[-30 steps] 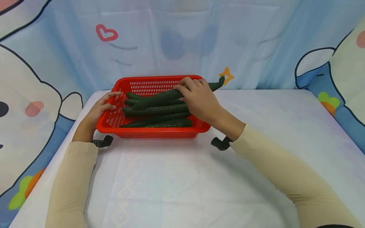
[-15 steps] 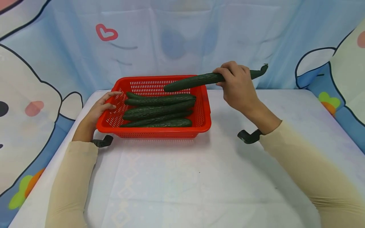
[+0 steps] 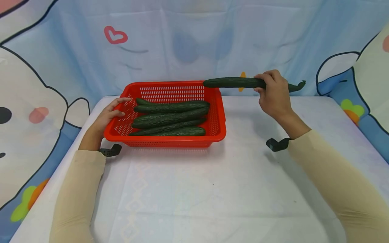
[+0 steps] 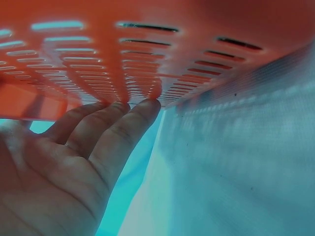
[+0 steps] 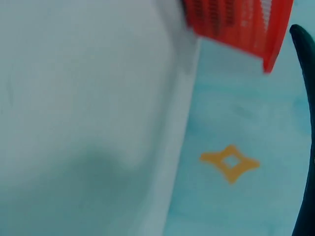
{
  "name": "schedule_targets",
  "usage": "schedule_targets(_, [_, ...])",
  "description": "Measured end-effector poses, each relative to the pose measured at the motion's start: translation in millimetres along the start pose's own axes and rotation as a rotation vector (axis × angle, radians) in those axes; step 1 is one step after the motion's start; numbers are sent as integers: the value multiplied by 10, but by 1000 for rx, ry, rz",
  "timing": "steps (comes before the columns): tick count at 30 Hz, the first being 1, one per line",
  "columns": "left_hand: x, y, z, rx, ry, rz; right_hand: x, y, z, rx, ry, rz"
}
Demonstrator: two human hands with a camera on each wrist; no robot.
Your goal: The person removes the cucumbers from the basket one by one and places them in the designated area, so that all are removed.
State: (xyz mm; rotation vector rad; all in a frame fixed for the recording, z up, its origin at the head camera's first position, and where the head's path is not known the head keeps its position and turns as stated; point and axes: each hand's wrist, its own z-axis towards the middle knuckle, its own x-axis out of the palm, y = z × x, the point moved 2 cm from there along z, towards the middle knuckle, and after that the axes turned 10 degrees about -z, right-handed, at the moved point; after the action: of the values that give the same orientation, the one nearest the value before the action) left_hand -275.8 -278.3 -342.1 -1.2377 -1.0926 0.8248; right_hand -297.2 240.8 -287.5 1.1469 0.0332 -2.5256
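Observation:
My right hand [image 3: 275,94] grips a long dark green cucumber [image 3: 228,82] near its curled stem end. The cucumber is held nearly level above the table, its blunt end overlapping the back right corner of the red basket [image 3: 170,142] in the head view. In the right wrist view that cucumber [image 5: 306,54] runs down the right edge, and the hand is out of sight. My left hand [image 3: 104,118] holds the basket's left rim, thumb and a finger over the edge. Its other fingertips touch the slotted outer wall in the left wrist view. Several cucumbers [image 3: 170,118] lie side by side inside.
The basket stands toward the back left of a table with a white cloth [image 3: 194,189]. A blue printed curtain [image 3: 194,40] hangs right behind the table's back edge. White cloth extends in front and to the right.
My right hand has lifted the cucumber up out of the basket and carried it to the right, swinging it nearly level. The left hand has stayed at the basket's rim.

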Motion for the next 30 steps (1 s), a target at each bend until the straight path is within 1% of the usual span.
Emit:
schedule_targets(4, [-2, 6, 2, -12, -16, 14, 97, -212, -14, 70, 36, -6])
schedule_targets(7, [-8, 10, 0, -13, -21, 12, 173, -337, -13, 132, 103, -12])
schedule_targets(10, [-13, 19, -4, -11, -9, -8, 231, -412, -1, 203, 186, -18])
schedule_targets(12, [-12, 28, -4, -10, -16, -2, 268, -454, 15, 244, 233, -26])
schedule_targets(16, [-9, 32, 5, -6, -22, 18, 341, -524, 32, 304, 317, -82])
schedule_targets(19, [-12, 25, 21, -1, -23, 40, 397, -570, 28, 308, 367, -122])
schedule_targets(26, [-14, 14, 46, -8, -61, 79, 501, -621, -11, 257, 491, -163])
schedule_targets(30, [-17, 17, 41, -12, -75, 93, 554, -620, -19, 242, 527, -168])
